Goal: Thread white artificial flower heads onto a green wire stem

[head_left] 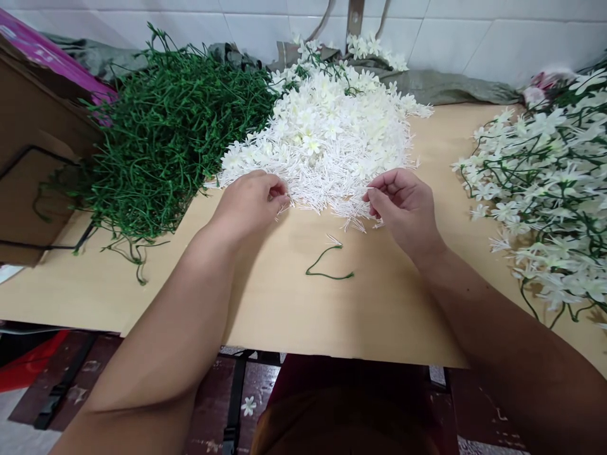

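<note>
My left hand point(253, 199) is closed at the front left edge of a pile of white artificial flowers and thin white stamens point(327, 139). Its thumb and fingertips come together, and what they hold, if anything, cannot be made out. On the pile's front right edge, my right hand point(402, 205) pinches with thumb and forefinger; a tiny pale bit shows at the tips, too small to name. Between the hands, nearer to me, a bent green plastic stem point(327, 259) lies on the tan board point(294, 309), with white stamens at its upper end.
Green plastic stems point(175, 133) are heaped at the left beside a cardboard box point(38, 158) and a black wire frame point(33, 148). White flowers on green stems point(554, 189) cover the right side. A tiled wall point(256, 31) stands behind. One loose flower point(248, 406) lies below the board's edge.
</note>
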`<state>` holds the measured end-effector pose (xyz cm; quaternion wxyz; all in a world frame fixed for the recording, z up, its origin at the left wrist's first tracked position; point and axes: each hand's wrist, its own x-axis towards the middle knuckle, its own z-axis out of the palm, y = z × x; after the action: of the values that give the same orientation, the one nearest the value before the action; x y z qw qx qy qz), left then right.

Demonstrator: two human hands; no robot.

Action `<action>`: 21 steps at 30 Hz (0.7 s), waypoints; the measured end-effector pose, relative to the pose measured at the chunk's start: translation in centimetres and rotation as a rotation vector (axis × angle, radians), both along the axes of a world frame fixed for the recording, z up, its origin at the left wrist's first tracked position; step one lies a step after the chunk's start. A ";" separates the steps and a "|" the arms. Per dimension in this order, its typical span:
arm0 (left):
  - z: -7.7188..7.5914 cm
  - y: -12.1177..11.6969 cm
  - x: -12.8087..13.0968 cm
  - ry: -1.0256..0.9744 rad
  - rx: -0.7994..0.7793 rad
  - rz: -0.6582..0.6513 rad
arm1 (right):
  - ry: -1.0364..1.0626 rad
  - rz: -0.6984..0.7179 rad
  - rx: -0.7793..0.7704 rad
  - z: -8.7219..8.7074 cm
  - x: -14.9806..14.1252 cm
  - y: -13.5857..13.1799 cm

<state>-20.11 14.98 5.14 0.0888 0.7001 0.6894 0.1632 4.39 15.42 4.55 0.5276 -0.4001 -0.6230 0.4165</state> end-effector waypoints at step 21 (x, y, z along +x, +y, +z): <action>0.2 -2.0 7.5 -1.662 -0.267 0.104 | 0.276 0.179 -0.492 -0.5 -1.3 -0.5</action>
<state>-12.58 12.95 5.33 0.6418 0.3034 0.4445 0.5463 3.08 14.96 4.09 0.4559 -0.3990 -0.4583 0.6503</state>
